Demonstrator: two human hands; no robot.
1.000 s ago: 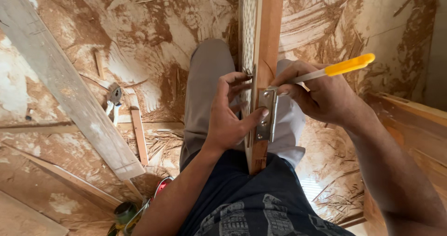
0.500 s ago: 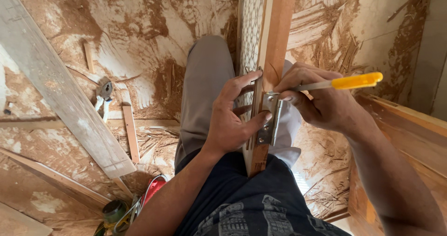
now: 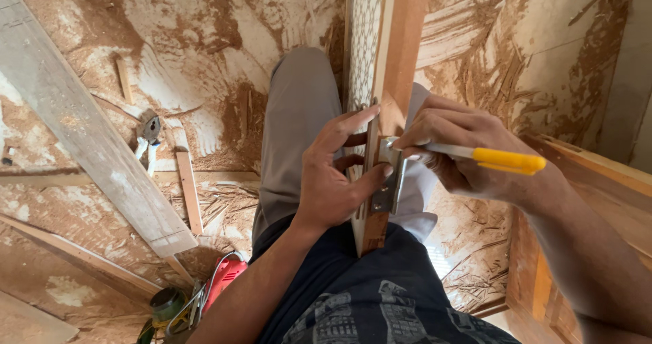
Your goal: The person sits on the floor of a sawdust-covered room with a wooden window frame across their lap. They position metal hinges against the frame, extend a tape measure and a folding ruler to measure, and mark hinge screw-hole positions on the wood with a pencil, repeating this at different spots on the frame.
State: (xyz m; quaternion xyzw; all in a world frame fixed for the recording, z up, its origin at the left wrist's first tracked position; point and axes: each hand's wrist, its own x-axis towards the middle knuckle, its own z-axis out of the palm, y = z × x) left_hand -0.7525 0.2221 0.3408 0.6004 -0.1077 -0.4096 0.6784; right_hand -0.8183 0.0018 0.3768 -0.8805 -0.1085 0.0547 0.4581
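Note:
A wooden frame piece (image 3: 402, 52) with a patterned mesh panel (image 3: 363, 38) stands on edge between my legs. My left hand (image 3: 336, 177) grips its near end and presses a metal hinge (image 3: 388, 181) flat against the wood with the thumb. My right hand (image 3: 462, 150) holds a yellow-handled screwdriver (image 3: 499, 158), its tip against the top of the hinge. The tip itself is hidden behind my fingers.
A long pale plank (image 3: 88, 133) lies diagonally at the left on a sawdust-covered floor. Pincers (image 3: 148, 137) and short wood strips (image 3: 188, 191) lie beside it. A red power tool (image 3: 224, 276) and a green tool (image 3: 163, 306) sit at the bottom left. Wooden boards (image 3: 584, 174) lie at the right.
The screwdriver handle has dropped from pointing up-right to nearly level. My left fingers have spread a little on the frame, and the view has shifted slightly.

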